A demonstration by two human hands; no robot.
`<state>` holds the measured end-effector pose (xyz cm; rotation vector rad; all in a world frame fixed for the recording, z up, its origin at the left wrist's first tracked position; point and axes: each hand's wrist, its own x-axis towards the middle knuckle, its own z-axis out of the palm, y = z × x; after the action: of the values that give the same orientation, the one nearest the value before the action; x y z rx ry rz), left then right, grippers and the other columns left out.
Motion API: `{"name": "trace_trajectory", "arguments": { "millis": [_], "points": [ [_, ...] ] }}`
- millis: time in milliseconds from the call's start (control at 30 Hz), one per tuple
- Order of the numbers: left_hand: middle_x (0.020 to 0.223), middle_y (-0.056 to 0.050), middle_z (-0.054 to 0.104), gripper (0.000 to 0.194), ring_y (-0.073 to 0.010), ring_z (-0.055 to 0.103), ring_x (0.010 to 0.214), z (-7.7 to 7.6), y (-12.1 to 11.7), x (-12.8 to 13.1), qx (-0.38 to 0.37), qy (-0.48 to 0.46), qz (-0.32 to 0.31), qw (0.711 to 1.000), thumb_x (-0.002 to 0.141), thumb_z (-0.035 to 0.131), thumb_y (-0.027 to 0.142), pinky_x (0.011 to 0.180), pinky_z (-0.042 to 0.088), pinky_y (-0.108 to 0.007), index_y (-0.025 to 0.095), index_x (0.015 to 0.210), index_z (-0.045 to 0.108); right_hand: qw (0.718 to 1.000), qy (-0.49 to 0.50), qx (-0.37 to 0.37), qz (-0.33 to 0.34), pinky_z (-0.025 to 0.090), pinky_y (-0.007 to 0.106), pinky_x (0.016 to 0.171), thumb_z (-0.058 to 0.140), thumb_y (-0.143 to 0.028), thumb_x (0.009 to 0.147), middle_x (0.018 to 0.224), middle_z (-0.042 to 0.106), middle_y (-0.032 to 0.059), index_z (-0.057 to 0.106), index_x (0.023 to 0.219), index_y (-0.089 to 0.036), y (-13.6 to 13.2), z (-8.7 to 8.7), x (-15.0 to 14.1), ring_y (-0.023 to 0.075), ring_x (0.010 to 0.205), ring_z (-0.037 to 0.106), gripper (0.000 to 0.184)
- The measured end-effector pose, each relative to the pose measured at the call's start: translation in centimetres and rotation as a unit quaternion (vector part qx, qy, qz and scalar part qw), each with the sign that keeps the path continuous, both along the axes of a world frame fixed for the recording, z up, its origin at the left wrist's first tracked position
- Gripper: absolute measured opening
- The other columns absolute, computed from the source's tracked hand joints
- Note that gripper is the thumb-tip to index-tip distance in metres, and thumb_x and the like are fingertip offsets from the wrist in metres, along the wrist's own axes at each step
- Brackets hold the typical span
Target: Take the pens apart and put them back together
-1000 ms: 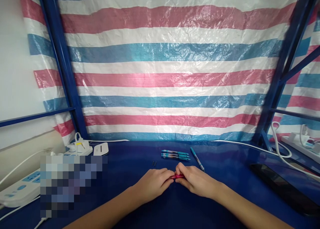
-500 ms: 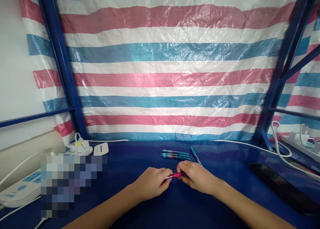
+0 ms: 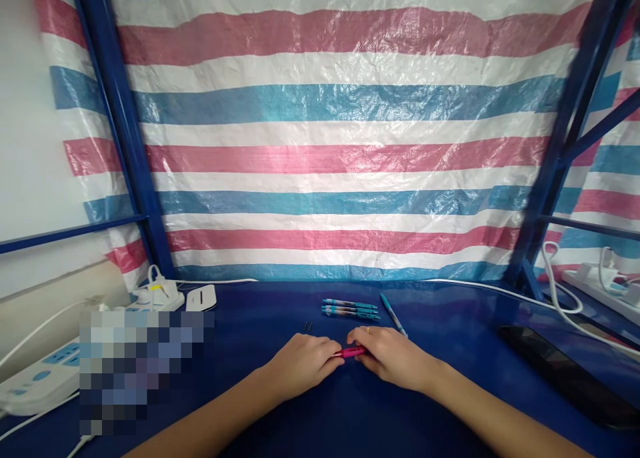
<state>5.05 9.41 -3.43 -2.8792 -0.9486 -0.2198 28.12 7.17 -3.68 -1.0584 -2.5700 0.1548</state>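
Note:
A pink pen (image 3: 353,352) is held roughly level between my two hands, low over the blue tabletop. My left hand (image 3: 307,363) pinches its left end between thumb and fingers, hiding that tip. The other end sits in the closed fingers of my right hand (image 3: 393,355). Just beyond my hands, several blue pens (image 3: 350,309) lie side by side. A single blue pen (image 3: 393,314) rests at a slant behind my right hand. Small dark thin pieces (image 3: 307,326) lie beyond my left hand, too small to name.
White power strips (image 3: 43,378) with cables stand at the left, beside a white box-like device (image 3: 201,298). A black phone-like slab (image 3: 565,375) lies at the right. Blue frame posts (image 3: 117,131) and a striped sheet (image 3: 345,158) bound the back.
My right hand has shifted slightly left along the pink pen, its fingers moving toward my left hand. The pens on the table have stayed where they were.

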Motion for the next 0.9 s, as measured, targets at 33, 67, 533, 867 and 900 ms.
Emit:
{"name": "trace_trajectory", "arguments": {
  "millis": [33,67,533,867,900],
  "points": [
    [0.085,-0.001,0.069,0.021,-0.0196,0.067,0.074,0.04,0.01,-0.01,0.000,0.000,0.000,1.000,0.100,0.048,0.032,0.061,0.044,-0.024,0.021,0.098,0.065,1.000,0.003,-0.002,-0.004,0.044,0.027,0.071,0.051,-0.012,0.091,0.095,0.064,0.0032,0.053,0.108,-0.020,0.01,-0.05,0.04,0.0195,0.083,0.062,0.019],
    [0.085,-0.001,0.069,0.021,-0.0195,0.067,0.074,0.09,0.01,-0.02,0.000,-0.001,0.001,1.000,0.100,0.048,0.032,0.061,0.044,-0.024,0.020,0.097,0.065,1.000,0.004,-0.005,-0.006,0.044,0.027,0.070,0.050,-0.012,0.092,0.093,0.064,0.0031,0.053,0.107,-0.020,0.01,-0.07,0.08,0.0193,0.082,0.062,0.017],
    [0.083,0.001,0.070,0.018,-0.0182,0.067,0.071,-0.26,0.19,-0.14,0.035,-0.001,-0.006,0.999,0.099,0.052,0.032,0.056,0.040,-0.024,0.020,0.094,0.065,1.000,0.002,0.012,-0.012,0.046,0.028,0.073,0.058,-0.016,0.090,0.094,0.063,0.0036,0.054,0.103,-0.019,-0.07,0.08,0.01,0.0200,0.085,0.061,0.014],
    [0.079,0.002,0.068,0.016,-0.0176,0.066,0.067,0.03,0.17,-0.16,0.049,-0.007,-0.013,0.999,0.098,0.053,0.031,0.053,0.036,-0.025,0.021,0.092,0.064,1.000,-0.001,-0.001,-0.001,0.045,0.029,0.076,0.058,-0.026,0.094,0.097,0.063,0.0041,0.051,0.111,-0.020,-0.13,0.46,0.04,0.0209,0.088,0.061,0.019],
    [0.079,0.003,0.068,0.016,-0.0175,0.066,0.067,0.02,0.15,-0.17,0.050,-0.006,-0.015,0.999,0.098,0.054,0.031,0.053,0.036,-0.025,0.021,0.092,0.064,1.000,-0.003,-0.002,-0.006,0.045,0.029,0.074,0.060,-0.024,0.091,0.096,0.063,0.0040,0.051,0.110,-0.019,-0.15,0.49,0.02,0.0208,0.086,0.061,0.021]
  ]
}}
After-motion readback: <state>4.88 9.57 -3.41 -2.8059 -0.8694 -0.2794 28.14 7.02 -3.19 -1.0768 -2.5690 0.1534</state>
